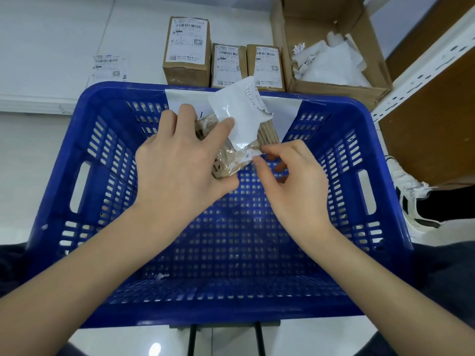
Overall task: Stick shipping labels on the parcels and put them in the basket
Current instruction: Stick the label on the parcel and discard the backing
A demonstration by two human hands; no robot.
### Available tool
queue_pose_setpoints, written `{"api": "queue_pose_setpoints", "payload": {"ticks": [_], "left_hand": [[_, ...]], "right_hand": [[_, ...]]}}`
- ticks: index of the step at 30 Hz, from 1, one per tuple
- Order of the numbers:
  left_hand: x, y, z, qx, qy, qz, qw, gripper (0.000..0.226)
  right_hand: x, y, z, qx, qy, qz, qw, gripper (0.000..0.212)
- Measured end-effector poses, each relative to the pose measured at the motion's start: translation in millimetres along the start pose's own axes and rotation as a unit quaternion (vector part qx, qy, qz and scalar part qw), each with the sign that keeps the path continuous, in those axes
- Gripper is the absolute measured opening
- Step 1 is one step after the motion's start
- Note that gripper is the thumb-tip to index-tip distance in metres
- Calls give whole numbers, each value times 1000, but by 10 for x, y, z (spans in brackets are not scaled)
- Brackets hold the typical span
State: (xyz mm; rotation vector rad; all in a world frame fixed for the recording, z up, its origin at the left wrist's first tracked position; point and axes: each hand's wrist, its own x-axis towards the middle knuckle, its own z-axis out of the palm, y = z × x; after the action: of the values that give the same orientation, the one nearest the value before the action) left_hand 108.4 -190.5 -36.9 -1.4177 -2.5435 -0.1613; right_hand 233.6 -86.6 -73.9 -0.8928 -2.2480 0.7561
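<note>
- The blue basket [380, 155] nearest me holds no parcels yet, so the dropping-in step is all still to do.
- Over it, the left hand [177, 168] has its grip clamped round a brown parcel [231, 160]; the right hand [290, 176] pinches what seems to be the white label [239, 111] at its lower corner, half peeled.
- Beyond the basket, three labelled boxes [186, 47] wait on the counter [51, 47].

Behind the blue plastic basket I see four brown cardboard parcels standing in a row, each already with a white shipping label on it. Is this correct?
Not quite: the head view shows three brown cardboard parcels standing in a row behind the blue plastic basket, not four. Each already carries a white shipping label.
</note>
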Motion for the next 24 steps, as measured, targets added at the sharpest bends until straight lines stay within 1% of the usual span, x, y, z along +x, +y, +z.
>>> {"api": "queue_pose_setpoints", "payload": {"ticks": [5, 8, 11, 14, 17, 19, 24], "left_hand": [[-11, 26, 3, 4, -4, 6, 1000, 67], [-14, 32, 10, -4, -14, 3, 1000, 66], [-15, 35, 25, -27, -24, -6, 999, 68], [-17, 31, 41, -34, -23, -9, 999, 69], [-19, 27, 54, -40, -21, -15, 999, 70], [-21, 24, 65, -43, -22, -17, 999, 71], [-23, 14, 95, -55, -19, -22, 998, 72]], "right_hand": [[29, 12, -31, -20, 24, -10, 999, 10], [50, 29, -27, -51, 30, -27, 998, 11], [64, 42, -7, -101, 48, -79, 991, 13], [74, 76, 12, -153, 67, -148, 975, 13], [77, 89, 27, -199, 81, -183, 959, 16], [69, 93, 33, -203, 74, -185, 959, 18], [41, 62, 22, -118, 29, -127, 984, 22]]}}
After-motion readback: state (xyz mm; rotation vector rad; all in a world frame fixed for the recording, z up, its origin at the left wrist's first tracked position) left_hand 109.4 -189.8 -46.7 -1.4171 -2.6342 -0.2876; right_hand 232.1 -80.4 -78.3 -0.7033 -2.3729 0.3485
